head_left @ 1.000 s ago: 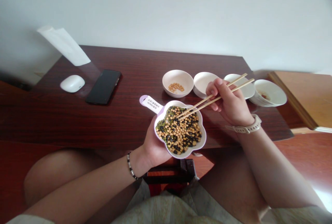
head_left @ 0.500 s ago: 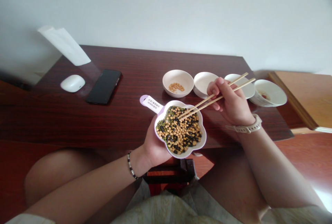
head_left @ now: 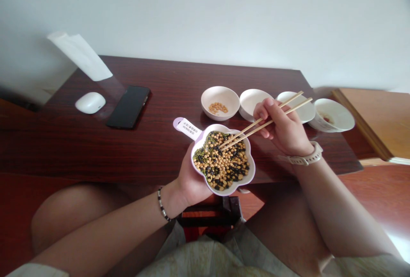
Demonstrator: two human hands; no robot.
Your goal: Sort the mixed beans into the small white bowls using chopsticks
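Got the dish clamped in left hand, chopsticks pinched in right hand and aimed at beans inside dish. Tbh, hold level, squeeze super gently.

Pale wall behind dark table

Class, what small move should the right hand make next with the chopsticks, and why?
Probably pinch one yellow bean from the scalloped dish: the right hand holds the chopsticks with their tips at the mixed beans, the left hand supports the dish, and the leftmost white bowl contains a small yellow cluster.
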